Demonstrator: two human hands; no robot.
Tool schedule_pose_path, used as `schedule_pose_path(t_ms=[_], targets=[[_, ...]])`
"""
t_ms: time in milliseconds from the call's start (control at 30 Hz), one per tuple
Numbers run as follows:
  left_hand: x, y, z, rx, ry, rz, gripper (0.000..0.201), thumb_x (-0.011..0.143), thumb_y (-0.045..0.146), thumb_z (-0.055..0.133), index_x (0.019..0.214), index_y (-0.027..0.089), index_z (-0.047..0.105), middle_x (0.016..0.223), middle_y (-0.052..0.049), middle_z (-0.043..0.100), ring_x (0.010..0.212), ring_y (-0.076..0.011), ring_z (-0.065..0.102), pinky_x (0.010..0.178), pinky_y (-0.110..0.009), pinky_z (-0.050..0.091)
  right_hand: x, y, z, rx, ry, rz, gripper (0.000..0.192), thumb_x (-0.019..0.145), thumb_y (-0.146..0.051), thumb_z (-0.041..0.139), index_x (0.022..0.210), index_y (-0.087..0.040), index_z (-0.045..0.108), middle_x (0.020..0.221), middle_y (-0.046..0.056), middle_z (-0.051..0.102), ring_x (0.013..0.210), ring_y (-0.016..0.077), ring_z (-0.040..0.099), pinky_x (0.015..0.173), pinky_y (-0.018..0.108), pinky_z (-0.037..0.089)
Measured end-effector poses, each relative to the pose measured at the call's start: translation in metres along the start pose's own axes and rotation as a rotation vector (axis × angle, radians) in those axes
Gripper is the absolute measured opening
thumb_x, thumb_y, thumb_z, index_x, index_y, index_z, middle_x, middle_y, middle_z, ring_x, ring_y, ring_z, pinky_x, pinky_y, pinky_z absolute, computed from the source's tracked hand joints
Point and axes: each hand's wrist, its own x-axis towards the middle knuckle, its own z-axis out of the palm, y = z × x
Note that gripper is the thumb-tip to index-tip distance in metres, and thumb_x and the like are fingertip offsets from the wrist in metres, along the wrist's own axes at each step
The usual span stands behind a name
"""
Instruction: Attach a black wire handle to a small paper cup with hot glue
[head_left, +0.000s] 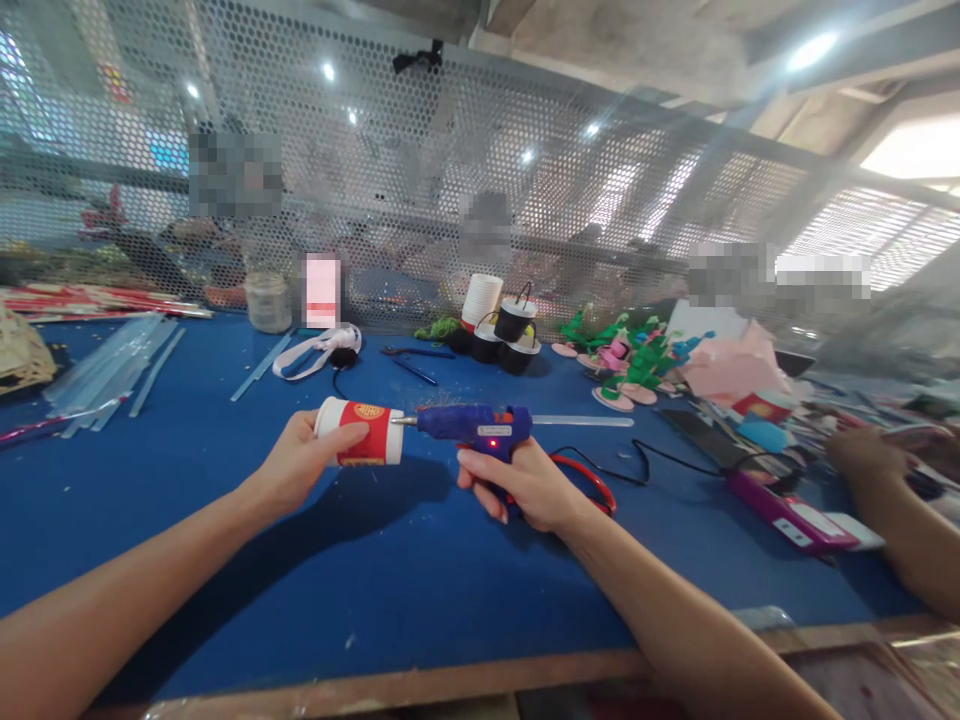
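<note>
My left hand (pixel 304 450) is wrapped round a red and white paper cup (pixel 379 437), which lies sideways in its grip above the blue table. My right hand (pixel 529 485) grips a blue glue gun (pixel 457 424) by its handle, with a small red light glowing on its side. The gun's metal nozzle points left and meets the cup's right end; whether it touches cannot be made out. A clear glue stick (pixel 585 421) sticks out of the back of the gun. A red cable loop (pixel 596 480) shows just behind my right hand.
Glue sticks (pixel 112 375) lie at the left. Pliers (pixel 416 352), stacked white cups (pixel 482 298) and black pots (pixel 516 320) stand toward the back. Green craft figures (pixel 637 365) and a purple power strip (pixel 787 512) are at the right, near another person's arm (pixel 892 500). A mesh screen closes off the back.
</note>
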Motion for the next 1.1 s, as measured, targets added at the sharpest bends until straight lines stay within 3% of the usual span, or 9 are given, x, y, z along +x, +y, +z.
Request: schedule_pose_path(t_ms=[333, 833, 1100], targets=[[0.002, 0.000, -0.001, -0.097, 0.011, 0.007, 0.023, 0.053, 0.022, 0.069, 0.072, 0.010, 0.066, 0.065, -0.006, 0.068, 0.057, -0.0160, 0.061, 0.056, -0.025, 0.048, -0.004, -0.005, 0.003, -0.166, 0.002, 0.009, 0.029, 0.071, -0.040, 0.051, 0.058, -0.013, 0.052, 0.034, -0.005, 0.044, 0.029, 0.0045, 0.039, 0.032, 0.017, 0.036], [-0.008, 0.000, -0.002, 0.180, 0.013, 0.143, 0.014, 0.053, 0.027, 0.067, 0.052, 0.014, 0.065, 0.049, 0.000, 0.062, 0.043, -0.0101, 0.051, 0.044, -0.020, 0.042, 0.001, -0.004, -0.002, 0.126, 0.021, 0.036, 0.030, 0.070, -0.036, 0.052, 0.053, -0.012, 0.052, 0.029, -0.005, 0.042, 0.025, 0.0038, 0.034, 0.030, 0.017, 0.027], [-0.009, 0.001, -0.001, 0.165, -0.006, 0.154, 0.011, 0.053, 0.025, 0.068, 0.050, 0.015, 0.064, 0.045, 0.002, 0.059, 0.040, -0.0080, 0.048, 0.042, -0.018, 0.040, 0.004, -0.001, -0.003, 0.164, 0.035, 0.065, 0.031, 0.072, -0.036, 0.052, 0.052, -0.012, 0.053, 0.028, -0.005, 0.042, 0.024, 0.0031, 0.033, 0.029, 0.016, 0.026]])
